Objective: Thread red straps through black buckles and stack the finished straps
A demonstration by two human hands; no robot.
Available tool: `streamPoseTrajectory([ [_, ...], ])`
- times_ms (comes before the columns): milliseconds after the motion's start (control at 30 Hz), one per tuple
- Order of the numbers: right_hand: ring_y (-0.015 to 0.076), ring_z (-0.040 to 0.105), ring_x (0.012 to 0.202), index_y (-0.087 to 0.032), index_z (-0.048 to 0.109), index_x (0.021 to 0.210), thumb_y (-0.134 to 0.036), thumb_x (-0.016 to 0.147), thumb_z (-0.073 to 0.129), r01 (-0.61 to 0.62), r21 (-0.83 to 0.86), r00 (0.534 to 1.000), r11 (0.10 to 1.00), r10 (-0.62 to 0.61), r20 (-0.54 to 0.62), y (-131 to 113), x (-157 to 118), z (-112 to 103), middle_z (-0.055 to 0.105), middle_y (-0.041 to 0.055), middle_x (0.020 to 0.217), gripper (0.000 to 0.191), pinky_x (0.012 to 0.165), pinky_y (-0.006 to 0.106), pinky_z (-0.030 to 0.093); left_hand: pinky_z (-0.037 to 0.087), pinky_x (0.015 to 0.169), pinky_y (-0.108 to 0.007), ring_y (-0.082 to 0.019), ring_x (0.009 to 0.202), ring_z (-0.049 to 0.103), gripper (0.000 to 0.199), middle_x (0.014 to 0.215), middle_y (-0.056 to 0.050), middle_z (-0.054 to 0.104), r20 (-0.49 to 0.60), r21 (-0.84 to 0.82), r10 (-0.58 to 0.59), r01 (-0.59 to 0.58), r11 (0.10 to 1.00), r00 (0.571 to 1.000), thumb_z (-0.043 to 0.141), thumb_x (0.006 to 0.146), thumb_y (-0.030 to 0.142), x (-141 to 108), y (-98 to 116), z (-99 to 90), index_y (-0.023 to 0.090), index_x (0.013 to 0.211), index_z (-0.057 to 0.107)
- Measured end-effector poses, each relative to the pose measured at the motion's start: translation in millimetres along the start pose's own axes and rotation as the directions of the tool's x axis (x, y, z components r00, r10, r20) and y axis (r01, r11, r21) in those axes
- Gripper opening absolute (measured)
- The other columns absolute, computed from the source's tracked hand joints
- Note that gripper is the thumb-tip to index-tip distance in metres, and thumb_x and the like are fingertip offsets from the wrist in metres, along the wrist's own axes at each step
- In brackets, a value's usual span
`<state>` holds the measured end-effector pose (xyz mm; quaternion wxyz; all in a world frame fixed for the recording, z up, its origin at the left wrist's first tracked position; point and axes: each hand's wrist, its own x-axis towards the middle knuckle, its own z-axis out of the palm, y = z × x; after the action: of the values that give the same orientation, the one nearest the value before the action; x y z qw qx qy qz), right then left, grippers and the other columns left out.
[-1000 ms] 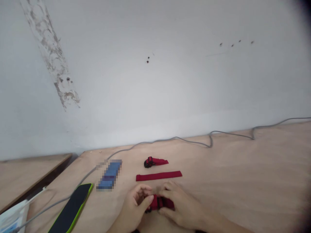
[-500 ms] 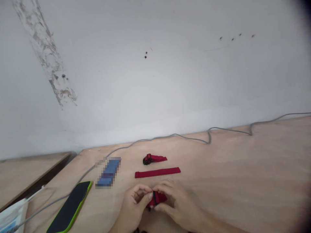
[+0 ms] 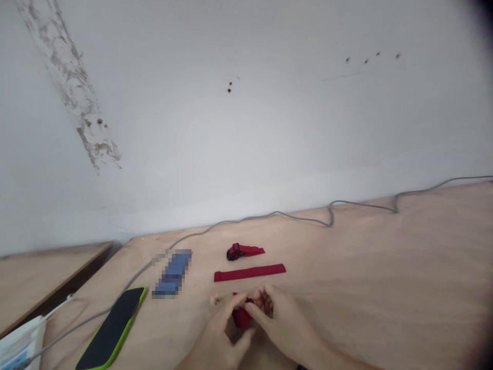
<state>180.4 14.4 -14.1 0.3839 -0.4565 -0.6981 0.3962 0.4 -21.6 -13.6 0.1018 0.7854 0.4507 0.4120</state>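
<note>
Near the table's front, my left hand (image 3: pixel 223 329) and my right hand (image 3: pixel 283 318) are together around a red strap (image 3: pixel 242 317) with a small black buckle (image 3: pixel 249 300). My right thumb and fingers pinch at the buckle. The left fingers curl behind the red webbing, with the left thumb below it; part of the strap is hidden by the hands. Just beyond them lies a flat red strap piece (image 3: pixel 250 273). Farther back rests another red strap with a black buckle (image 3: pixel 233 251), folded together.
A phone in a lime-green case (image 3: pixel 111 329) lies at the left, beside a blurred blue item (image 3: pixel 172 275). A grey cable (image 3: pixel 277 212) runs along the wall and down the left side of the wooden table (image 3: pixel 365 277). A white object (image 3: pixel 23 341) sits at the lower left corner.
The strap in my hands has been turned, so its buckle now faces upward at my right fingertips. My left thumb has moved down and away from the buckle. The other straps stay put.
</note>
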Motion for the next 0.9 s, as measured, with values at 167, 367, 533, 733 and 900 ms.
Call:
streamPoseTrajectory([
  [167, 0.0157, 0.055, 0.063, -0.021, 0.052, 0.067, -0.027, 0.086, 0.062, -0.018, -0.004, 0.999, 1.000, 0.018, 0.044, -5, 0, -1, 0.060, -0.0013, 0.066, 0.022, 0.059, 0.025, 0.039, 0.055, 0.089, -0.040, -0.026, 0.093, 0.074, 0.042, 0.106, -0.006, 0.078, -0.035, 0.173, 0.108, -0.101, 0.980, 0.993, 0.069, 0.079, 0.018, 1, -3, 4.0, 0.025, 0.120, 0.062],
  [367, 0.0141, 0.048, 0.062, -0.021, 0.049, 0.065, -0.027, 0.086, 0.060, 0.028, 0.068, 0.996, 0.997, -0.034, 0.084, -11, -1, -2, 0.052, -0.0036, 0.064, 0.024, 0.058, 0.025, 0.035, 0.047, 0.089, -0.044, -0.024, 0.085, 0.070, 0.020, 0.092, -0.007, 0.073, -0.036, 0.368, 0.286, -0.254, 0.895, 0.958, 0.057, 0.091, 0.016, 8, 4, -3.2, 0.021, 0.106, 0.068],
  [533, 0.0115, 0.040, 0.056, -0.022, 0.043, 0.066, -0.052, 0.087, 0.061, -0.063, 0.399, 0.991, 0.915, 0.011, 0.131, 2, 9, -13, 0.040, -0.0067, 0.062, 0.040, 0.054, 0.024, 0.032, 0.046, 0.093, -0.049, -0.031, 0.098, 0.068, 0.023, 0.100, -0.010, 0.075, -0.073, 0.242, 0.170, -0.148, 0.959, 0.983, 0.069, 0.087, 0.025, 10, -3, -10.6, 0.021, 0.109, 0.068],
  [733, 0.0070, 0.038, 0.048, -0.020, 0.063, 0.087, -0.042, 0.064, 0.084, -0.326, 0.556, 0.924, 0.765, 0.134, 0.358, 9, 13, -23, 0.053, -0.0080, 0.060, 0.038, 0.047, 0.021, 0.026, 0.056, 0.088, -0.038, -0.027, 0.097, 0.072, 0.028, 0.103, -0.009, 0.078, 0.023, -0.306, -0.324, 0.315, 0.898, 0.946, 0.067, 0.087, 0.040, 11, -3, -9.3, 0.021, 0.105, 0.074],
  [900, 0.0108, 0.053, 0.061, -0.017, 0.068, 0.073, -0.039, 0.064, 0.086, -0.268, 0.467, 0.859, 0.843, -0.012, 0.513, 1, 6, -28, 0.062, -0.0031, 0.066, 0.030, 0.063, 0.024, 0.041, 0.055, 0.092, -0.037, -0.027, 0.103, 0.071, 0.044, 0.109, -0.009, 0.079, 0.175, -0.512, -0.461, 0.481, 0.712, 0.870, 0.070, 0.081, 0.055, 10, 0, -10.6, 0.021, 0.109, 0.076],
])
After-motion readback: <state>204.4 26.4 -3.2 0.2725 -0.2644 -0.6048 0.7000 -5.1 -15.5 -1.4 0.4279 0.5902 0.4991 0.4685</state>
